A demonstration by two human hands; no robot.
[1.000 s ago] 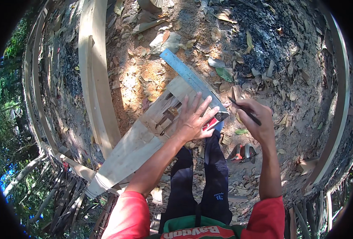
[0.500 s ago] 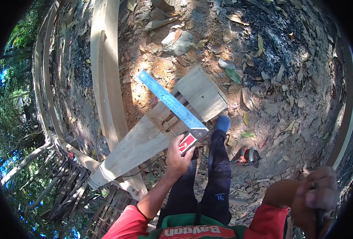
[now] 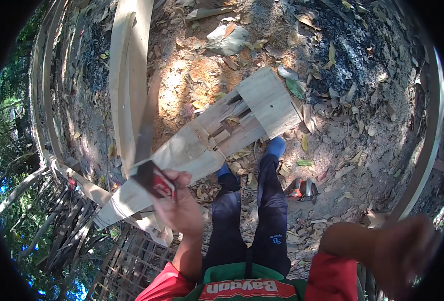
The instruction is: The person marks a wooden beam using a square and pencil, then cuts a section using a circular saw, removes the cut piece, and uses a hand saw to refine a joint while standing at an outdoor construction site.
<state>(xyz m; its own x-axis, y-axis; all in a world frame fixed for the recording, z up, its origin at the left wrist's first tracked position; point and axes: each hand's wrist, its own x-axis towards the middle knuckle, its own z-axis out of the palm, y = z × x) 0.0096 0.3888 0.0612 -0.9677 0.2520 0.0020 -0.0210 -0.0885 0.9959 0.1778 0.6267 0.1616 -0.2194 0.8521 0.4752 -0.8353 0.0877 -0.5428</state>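
Note:
My left hand (image 3: pixel 181 208) is closed round the dark stock of a try square (image 3: pixel 144 175), which carries a red and white label. Its metal blade, smeared by motion, points up and away beside the long timbers on the left. Below and behind the square lies a wide wooden plank (image 3: pixel 174 153) with a notched recess cut across it. A squared block end (image 3: pixel 269 104) forms the plank's far right part. Off to the right, my right hand (image 3: pixel 407 251) is raised near the picture's rim, blurred; whether it holds anything cannot be made out.
Long timbers (image 3: pixel 126 75) run away from me on the left. A red and dark power tool (image 3: pixel 302 189) lies on the leafy ground right of my legs. A long curved-looking board (image 3: pixel 425 165) borders the right side. Stacked sticks (image 3: pixel 66 241) stand at lower left.
My left hand has swung the try square leftward off the plank's middle, turning its blade upward. My right hand has shifted and turned; the dark thing below it earlier no longer shows clearly.

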